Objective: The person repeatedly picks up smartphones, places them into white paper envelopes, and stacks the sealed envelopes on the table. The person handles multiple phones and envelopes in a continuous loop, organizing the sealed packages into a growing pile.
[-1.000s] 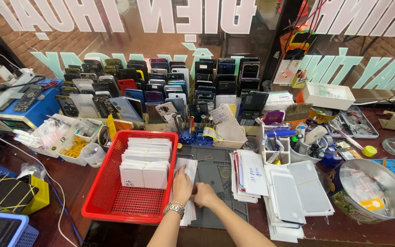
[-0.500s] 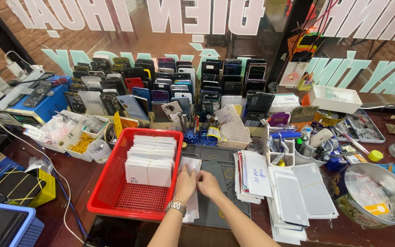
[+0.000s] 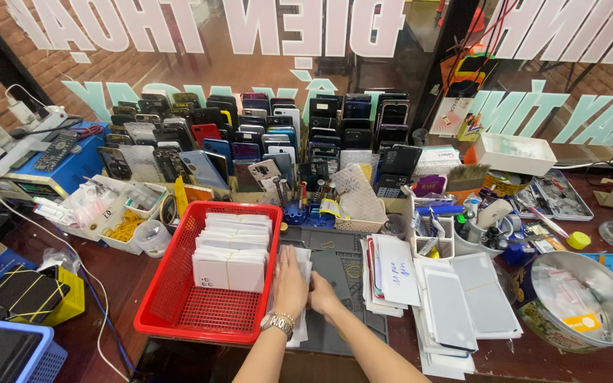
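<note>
Head view: both hands have slid forward along the grey work mat since a second ago, closing on a stack of white packets that lies just beside the red mesh basket. The pile, which half a second back was only partly covered, now sits between the palms, so the work appears to have moved from reaching to gathering or squaring the stack. The left hand, a metal watch on its wrist, lies flat on top of the packets, its fingers extended and close together, pressing rather than gripping. The right hand meets the stack's right edge; its fingers are curled narrowly, though whether they pinch a packet cannot be told. Bundled white packets fill the basket's rear half. Rows of phones stand behind on the cluttered surface.
</note>
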